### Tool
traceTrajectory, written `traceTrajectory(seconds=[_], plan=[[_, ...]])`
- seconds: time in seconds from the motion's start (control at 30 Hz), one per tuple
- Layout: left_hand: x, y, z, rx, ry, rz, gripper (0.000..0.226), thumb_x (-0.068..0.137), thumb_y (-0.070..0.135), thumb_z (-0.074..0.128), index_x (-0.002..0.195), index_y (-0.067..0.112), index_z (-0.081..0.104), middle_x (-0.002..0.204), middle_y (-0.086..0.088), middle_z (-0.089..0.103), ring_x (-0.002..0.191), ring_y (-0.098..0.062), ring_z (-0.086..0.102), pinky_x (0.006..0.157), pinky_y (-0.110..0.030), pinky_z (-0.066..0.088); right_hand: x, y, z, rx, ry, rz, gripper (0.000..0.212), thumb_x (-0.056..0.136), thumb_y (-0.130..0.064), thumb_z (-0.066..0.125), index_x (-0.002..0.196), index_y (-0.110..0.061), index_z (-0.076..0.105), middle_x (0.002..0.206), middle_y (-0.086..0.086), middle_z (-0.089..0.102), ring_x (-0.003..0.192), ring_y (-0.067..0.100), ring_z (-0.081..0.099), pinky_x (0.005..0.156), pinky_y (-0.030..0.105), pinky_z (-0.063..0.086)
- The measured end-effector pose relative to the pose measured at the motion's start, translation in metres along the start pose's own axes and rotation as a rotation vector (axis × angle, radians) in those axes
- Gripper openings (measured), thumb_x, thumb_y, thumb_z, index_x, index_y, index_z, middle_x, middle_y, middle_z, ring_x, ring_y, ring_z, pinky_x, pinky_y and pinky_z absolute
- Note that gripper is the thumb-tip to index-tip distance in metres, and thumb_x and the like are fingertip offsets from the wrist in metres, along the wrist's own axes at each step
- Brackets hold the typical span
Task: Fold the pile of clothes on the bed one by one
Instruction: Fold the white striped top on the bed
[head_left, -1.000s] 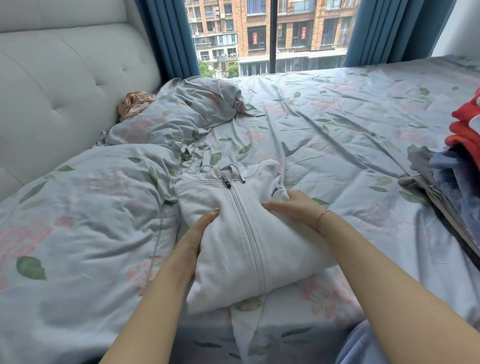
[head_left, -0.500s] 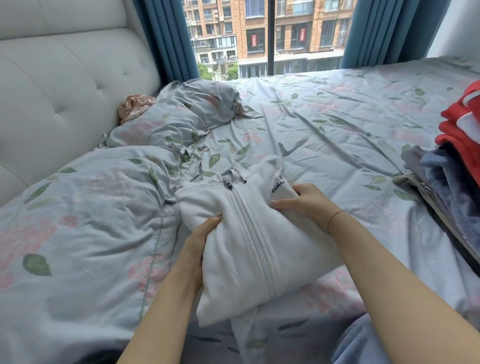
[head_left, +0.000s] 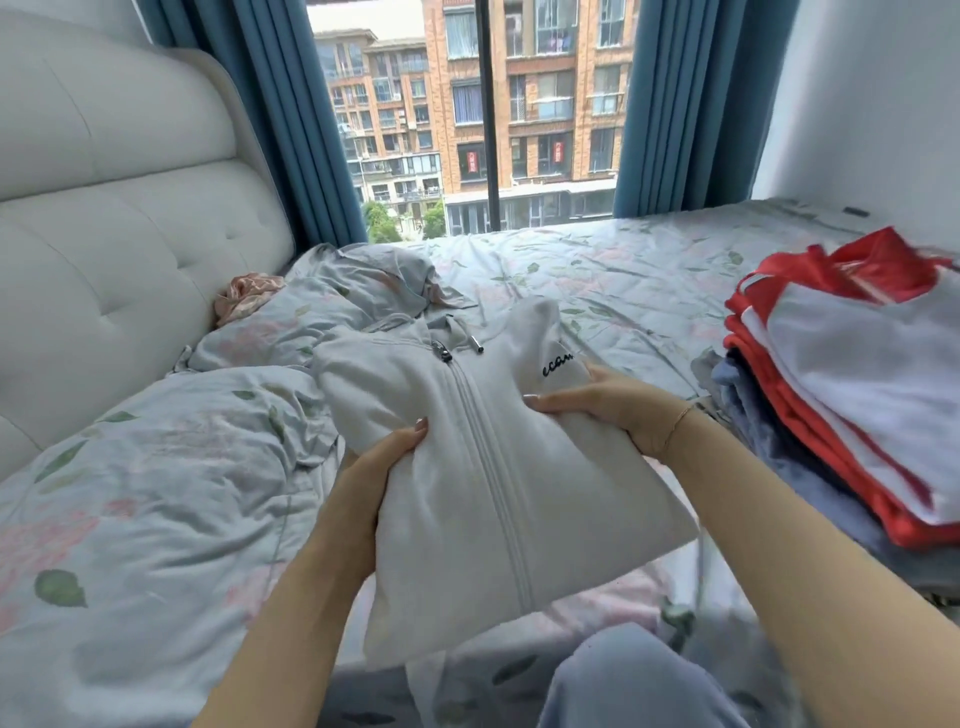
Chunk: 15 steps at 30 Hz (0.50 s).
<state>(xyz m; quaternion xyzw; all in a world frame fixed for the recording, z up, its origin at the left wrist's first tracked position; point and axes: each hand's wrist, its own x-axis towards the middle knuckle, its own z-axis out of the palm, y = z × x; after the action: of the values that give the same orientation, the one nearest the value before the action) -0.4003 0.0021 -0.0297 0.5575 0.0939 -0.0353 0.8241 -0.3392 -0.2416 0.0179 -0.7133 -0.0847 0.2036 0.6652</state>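
White zip hoodie (head_left: 493, 467) folded, my left hand (head_left: 363, 488) and right hand (head_left: 608, 405) clamped on its sides — I'd lift it level onto the stack (head_left: 852, 395).

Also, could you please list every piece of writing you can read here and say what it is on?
"ecan", black script, partly hidden by the right hand: on the white zip hoodie.
Red signs in the building's windows: too small to read.
Nothing else is legible.

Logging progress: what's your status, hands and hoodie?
Left hand and right hand both grip folded white hoodie. Folded stack at right. Nothing in the way.
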Motion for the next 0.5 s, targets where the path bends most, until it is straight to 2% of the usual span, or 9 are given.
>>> traceTrajectory(seconds=[0.1, 0.17, 0.27, 0.33, 0.4, 0.5], plan=[[-0.008, 0.031, 0.065, -0.009, -0.077, 0.06, 0.05, 0.076, 0.028, 0.074, 0.121, 0.01, 0.066, 0.107, -0.016, 0.071, 0.091, -0.031, 0.07, 0.069, -0.038, 0.056, -0.039, -0.057, -0.041, -0.066, 0.048, -0.1, 0.044, 0.084, -0.009, 0.07, 0.122, -0.027, 0.058, 0.095, 0.003, 0.075, 0.078, 0.02, 0.072, 0.063, 0.031, 0.058], [-0.013, 0.047, 0.116, -0.025, -0.142, 0.085, 0.049, 0.076, 0.027, 0.073, 0.121, 0.011, 0.066, 0.103, -0.014, 0.071, 0.088, -0.029, 0.071, 0.068, -0.039, 0.056, -0.07, -0.093, -0.079, -0.137, 0.096, -0.108, 0.042, 0.085, -0.014, 0.071, 0.123, -0.025, 0.058, 0.1, 0.006, 0.074, 0.082, 0.022, 0.072, 0.067, 0.034, 0.059], [-0.013, 0.056, 0.193, -0.042, -0.216, 0.107, 0.045, 0.082, 0.027, 0.072, 0.124, 0.014, 0.063, 0.107, -0.012, 0.072, 0.088, -0.027, 0.072, 0.068, -0.038, 0.057, -0.115, -0.131, -0.137, -0.203, 0.179, -0.057, 0.027, 0.087, -0.021, 0.068, 0.113, -0.022, 0.064, 0.093, 0.006, 0.075, 0.076, 0.021, 0.073, 0.06, 0.034, 0.058], [-0.009, 0.054, 0.243, -0.052, -0.286, 0.091, 0.049, 0.083, 0.027, 0.072, 0.128, 0.014, 0.06, 0.112, -0.013, 0.071, 0.09, -0.028, 0.071, 0.067, -0.037, 0.056, -0.142, -0.146, -0.174, -0.218, 0.252, -0.006, 0.016, 0.087, -0.025, 0.067, 0.102, -0.02, 0.068, 0.089, 0.007, 0.075, 0.072, 0.022, 0.072, 0.061, 0.037, 0.059], [-0.003, 0.045, 0.289, -0.056, -0.356, 0.051, 0.052, 0.083, 0.028, 0.072, 0.131, 0.014, 0.059, 0.118, -0.015, 0.068, 0.095, -0.029, 0.07, 0.069, -0.037, 0.056, -0.162, -0.151, -0.213, -0.238, 0.317, 0.037, 0.017, 0.086, -0.028, 0.068, 0.098, -0.018, 0.071, 0.092, 0.008, 0.075, 0.075, 0.023, 0.072, 0.072, 0.039, 0.06], [0.013, 0.021, 0.345, -0.072, -0.437, -0.022, 0.056, 0.08, 0.028, 0.074, 0.131, 0.015, 0.058, 0.118, -0.014, 0.068, 0.098, -0.03, 0.07, 0.068, -0.037, 0.056, -0.184, -0.144, -0.27, -0.259, 0.37, 0.109, 0.036, 0.078, -0.035, 0.074, 0.108, -0.014, 0.073, 0.108, 0.012, 0.072, 0.094, 0.028, 0.07, 0.094, 0.045, 0.051]])
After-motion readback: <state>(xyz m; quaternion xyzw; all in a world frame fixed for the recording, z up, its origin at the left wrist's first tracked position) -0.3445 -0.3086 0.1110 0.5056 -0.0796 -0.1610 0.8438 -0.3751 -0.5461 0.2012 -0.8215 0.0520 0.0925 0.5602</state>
